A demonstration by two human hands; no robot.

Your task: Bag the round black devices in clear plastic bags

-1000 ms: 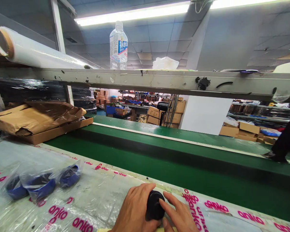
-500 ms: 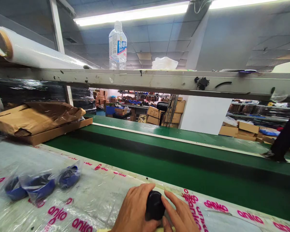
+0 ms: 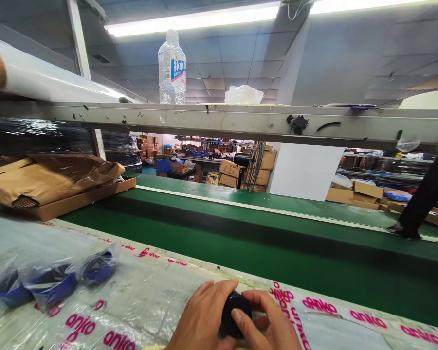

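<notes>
A black, rounded object (image 3: 242,302) is between my two hands above the near edge of the worktable; its exact kind does not show. My left hand (image 3: 200,316) wraps round its left side, with the fingers curled over the top. From the right, my right hand (image 3: 273,321) grips it, the thumb lying across its face and the index finger at its upper edge. The lower part of the object is hidden by the hands. To the left, blue curved pieces (image 3: 54,287) lie in clear plastic bags on the table's plastic cover (image 3: 138,291), which bears pink lettering.
Beyond the table runs a green conveyor belt (image 3: 204,228). A cardboard tray (image 3: 69,203) with brown paper (image 3: 54,177) stands at left. Overhead, a metal shelf beam (image 3: 219,119) carries a plastic bottle (image 3: 172,70) and a film roll (image 3: 51,73). A dark post (image 3: 425,199) rises at right.
My right thumb has come up across the black object's face, and the right fingers have closed in on it. The view has shifted slightly, so the surroundings sit farther left.
</notes>
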